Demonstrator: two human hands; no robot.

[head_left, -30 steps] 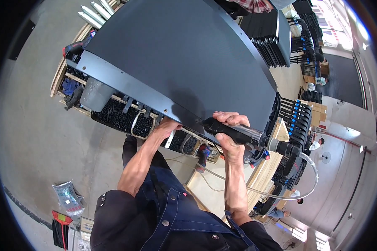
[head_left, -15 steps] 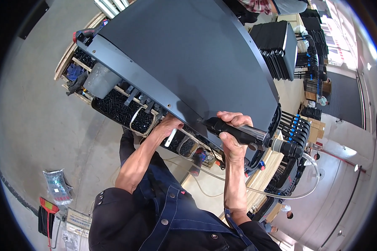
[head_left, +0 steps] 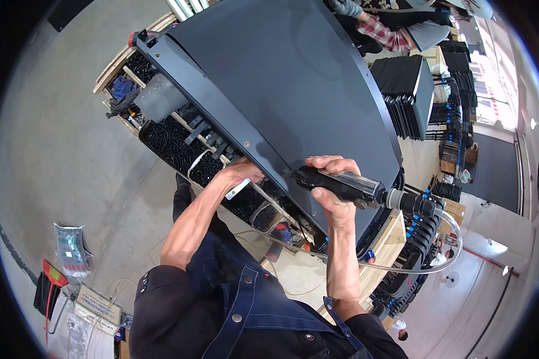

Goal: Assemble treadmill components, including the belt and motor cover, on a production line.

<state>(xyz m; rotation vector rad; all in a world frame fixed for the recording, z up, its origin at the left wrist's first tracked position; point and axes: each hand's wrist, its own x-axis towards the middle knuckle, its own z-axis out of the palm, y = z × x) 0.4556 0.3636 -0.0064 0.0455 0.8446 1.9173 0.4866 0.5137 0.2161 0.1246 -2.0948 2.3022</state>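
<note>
My right hand [head_left: 335, 185] is wrapped around a black air screwdriver [head_left: 353, 187]. Its tip rests at the edge strip of a large dark grey panel [head_left: 293, 84], and a clear hose [head_left: 460, 239] curves away from its back end. My left hand [head_left: 244, 172] reaches under the panel's near edge, so its fingertips are hidden. A flat white handle [head_left: 238, 189] sticks out below that hand, seemingly gripped in it; the other end of the tool is out of sight.
Below the panel stand bins of black screws [head_left: 167, 143] and a grey cylindrical container [head_left: 160, 99]. Stacked black panels [head_left: 404, 96] stand at right. A co-worker's gloved hand [head_left: 345, 7] is at the panel's far end. A plastic bag [head_left: 73, 250] lies on the floor.
The view has shifted, so the panel and bins sit differently in it. The white handle has tilted further from upright. The screwdriver stays at the edge strip. The co-worker's gloved hand has come into view.
</note>
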